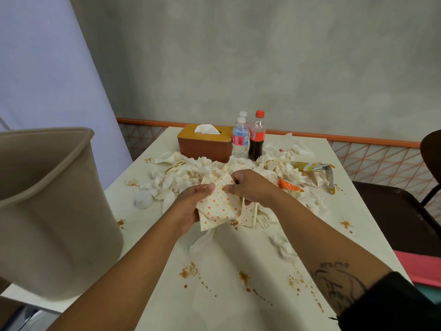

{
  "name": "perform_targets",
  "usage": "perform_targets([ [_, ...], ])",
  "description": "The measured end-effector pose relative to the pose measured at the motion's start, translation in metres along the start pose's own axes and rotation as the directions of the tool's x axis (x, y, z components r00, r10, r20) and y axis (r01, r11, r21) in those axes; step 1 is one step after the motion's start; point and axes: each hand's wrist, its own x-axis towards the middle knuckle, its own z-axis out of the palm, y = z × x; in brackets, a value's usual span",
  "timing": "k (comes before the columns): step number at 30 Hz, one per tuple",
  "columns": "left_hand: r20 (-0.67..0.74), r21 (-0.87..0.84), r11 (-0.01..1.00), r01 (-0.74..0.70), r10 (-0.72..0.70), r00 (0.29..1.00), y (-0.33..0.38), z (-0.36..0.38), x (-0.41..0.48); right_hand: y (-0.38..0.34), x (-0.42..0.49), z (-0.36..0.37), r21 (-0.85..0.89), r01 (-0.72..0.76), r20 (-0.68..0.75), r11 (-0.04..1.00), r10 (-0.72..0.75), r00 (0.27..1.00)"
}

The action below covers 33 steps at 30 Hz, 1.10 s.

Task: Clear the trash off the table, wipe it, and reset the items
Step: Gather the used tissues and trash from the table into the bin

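Both hands hold a cream paper wrapper with orange dots (218,206) above the middle of the white table (229,295). My left hand (191,206) grips its left side from below, and my right hand (250,187) pinches its top right corner. Behind the hands lies a heap of crumpled white napkins (181,175). A yellow snack packet (315,168) and an orange packet (287,185) lie to the right. Brown sauce stains (188,271) spot the tabletop.
A beige trash bin (47,211) stands at the table's left edge. At the back are a brown tissue box (205,144), two water bottles (239,139) and a cola bottle (257,137). A clear lid (142,199), a plastic fork (263,222) and a dark chair (393,211) are also here.
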Motion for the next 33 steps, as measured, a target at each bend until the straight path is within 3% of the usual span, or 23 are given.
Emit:
perform_targets([
  [7, -0.121, 0.065, 0.998, -0.011, 0.019, 0.993, -0.002, -0.015, 0.001, 0.001, 0.007, 0.006, 0.135, 0.049, -0.121, 0.99, -0.033, 0.992],
  [11, -0.162, 0.062, 0.998, -0.015, 0.025, 0.986, -0.005, -0.022, 0.0, 0.025, 0.02, 0.0, -0.134, -0.028, -0.341, 0.991, -0.02, 0.94],
  [17, -0.195, 0.051, 0.999, 0.015, -0.005, 0.981, -0.01, -0.033, -0.005, 0.068, 0.033, 0.004, -0.339, -0.199, -0.293, 0.92, 0.097, 0.951],
  [22, -0.211, 0.057, 0.998, 0.034, -0.021, 0.977, -0.013, -0.039, -0.009, 0.075, 0.04, 0.011, -0.262, -0.249, -0.326, 0.932, 0.157, 0.932],
  [33, -0.219, 0.059, 0.998, 0.007, 0.006, 0.976, -0.004, -0.035, -0.012, 0.051, 0.037, -0.004, -0.117, -0.16, -0.393, 0.98, 0.103, 0.914],
])
